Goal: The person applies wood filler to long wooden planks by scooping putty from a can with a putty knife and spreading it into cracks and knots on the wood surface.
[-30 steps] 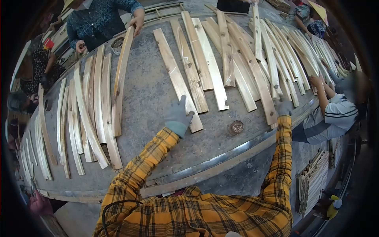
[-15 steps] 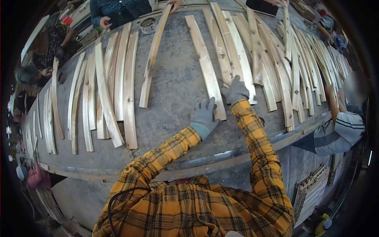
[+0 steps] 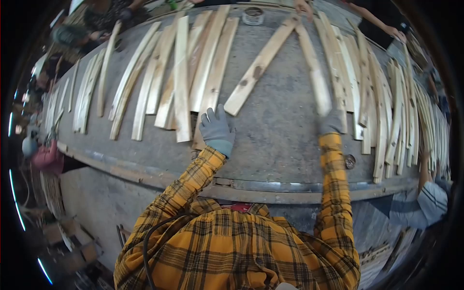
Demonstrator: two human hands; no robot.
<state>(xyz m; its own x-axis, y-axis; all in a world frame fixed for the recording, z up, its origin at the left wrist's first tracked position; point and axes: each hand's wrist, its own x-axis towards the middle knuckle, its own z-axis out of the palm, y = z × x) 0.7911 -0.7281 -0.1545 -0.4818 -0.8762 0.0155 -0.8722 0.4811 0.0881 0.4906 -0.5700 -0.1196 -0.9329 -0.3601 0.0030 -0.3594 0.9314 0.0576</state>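
Note:
My left hand [image 3: 217, 128], in a grey glove, lies with fingers stretched out over the near end of a wooden strip [image 3: 221, 67]. My right hand [image 3: 330, 123], also gloved and blurred by motion, is closed at the near end of another strip [image 3: 311, 67]. That end is smeared too, and the separate fingers cannot be made out. Between my hands a strip with dark knots [image 3: 261, 67] slants across the table. Its far end meets the far end of the right-hand strip, beside a co-worker's hand [image 3: 303, 8].
Many strips lie side by side on the grey table [image 3: 275, 140], left [image 3: 181, 77] and right [image 3: 382, 111]. A tin [image 3: 253, 16] stands at the far edge. A small round container [image 3: 349, 161] sits near my right forearm. Co-workers surround the table, including one at right [image 3: 420, 208].
The view has turned left. My left hand has left the middle strip for one further left. My right hand has shifted to the middle strip. The knotted strip now slants more.

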